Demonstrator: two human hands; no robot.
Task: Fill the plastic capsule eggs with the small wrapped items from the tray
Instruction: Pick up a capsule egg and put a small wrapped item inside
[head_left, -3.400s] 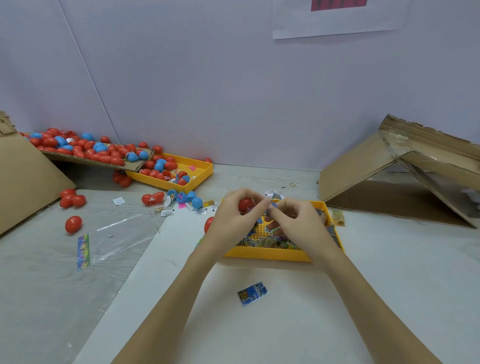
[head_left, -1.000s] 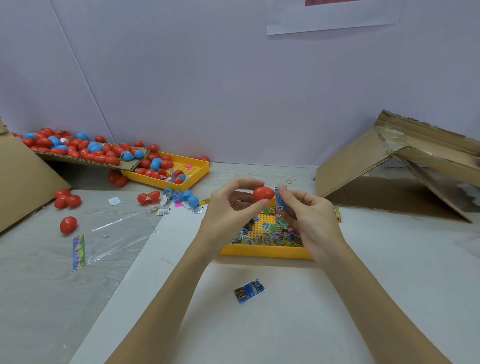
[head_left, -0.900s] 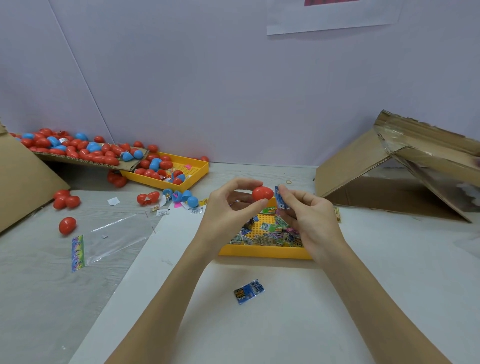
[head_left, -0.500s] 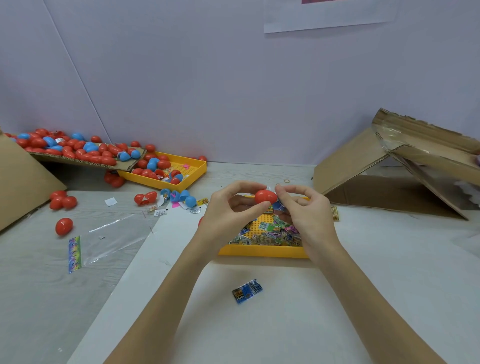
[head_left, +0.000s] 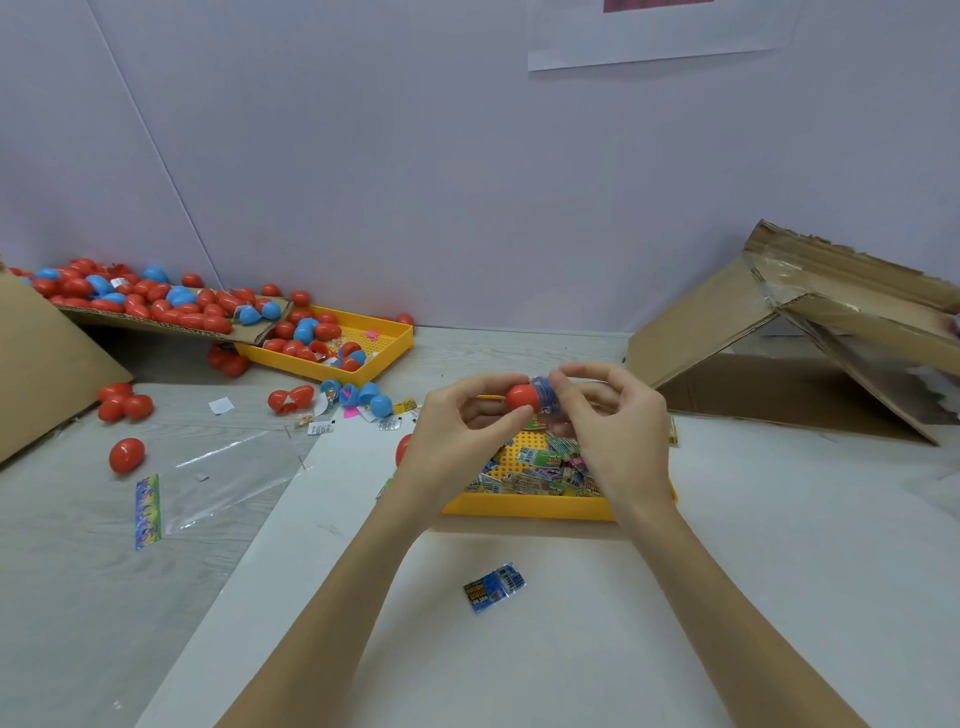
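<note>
Above the yellow plastic tray (head_left: 524, 506) of small wrapped packets (head_left: 540, 470), the left hand (head_left: 457, 441) pinches a red plastic capsule half (head_left: 521, 397); the right hand (head_left: 613, 426) pinches a blue wrapped packet (head_left: 545, 393) against it, seemingly partway inside.

Both forearms stretch forward, hands raised and meeting; the left hand (head_left: 457, 431) pinches with thumb and curled fingers, and the right hand (head_left: 618, 431) pinches beside it.
</note>
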